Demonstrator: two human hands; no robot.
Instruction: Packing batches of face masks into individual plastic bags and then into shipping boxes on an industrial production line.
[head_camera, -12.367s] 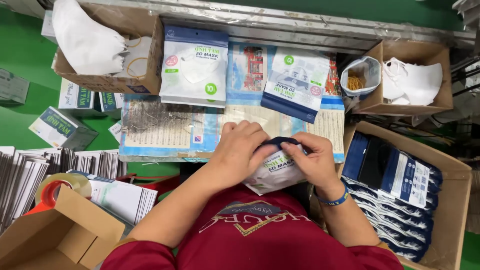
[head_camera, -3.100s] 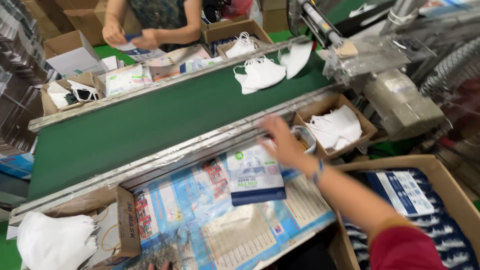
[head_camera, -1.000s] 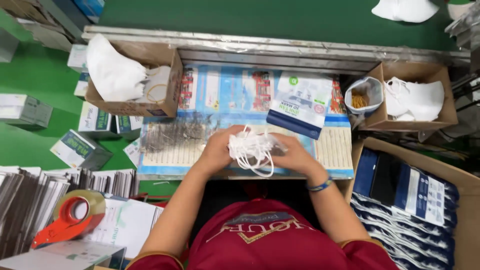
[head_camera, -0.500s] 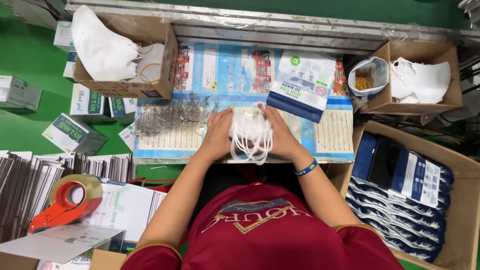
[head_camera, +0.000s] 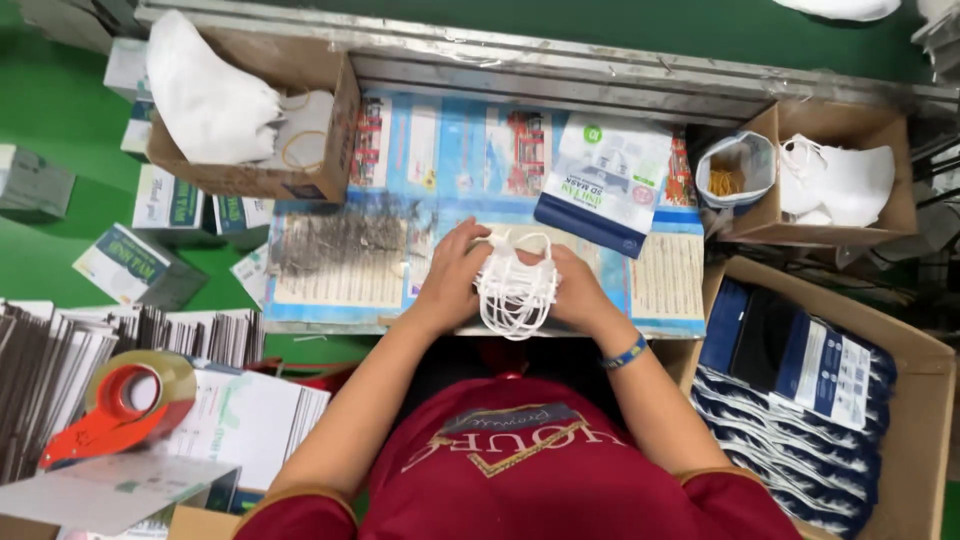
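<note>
A small stack of white fabric face masks with looped ear straps (head_camera: 515, 290) is held between the left hand (head_camera: 450, 275) and the right hand (head_camera: 572, 285), just above the near edge of the printed blue paper-covered surface (head_camera: 340, 270). Both grips are closed about the sides of the stack, fingers curled over its ends; the ear straps hang loose below the stack.

Possible faults, as judged from this position:

- The loose straps may be snagged on a finger or on the near edge of the surface, so that one mask is pulled out of line.
- The stack may be splayed if pressure from the two sides is uneven, since it is gripped only at its ends.
- A mask may be dropped over the near edge, as the stack is held close to it.
- The white-and-blue printed plastic pouch (head_camera: 605, 180), lying towards the far edge just beyond the hands, may be knocked aside by a forward reach.
</note>
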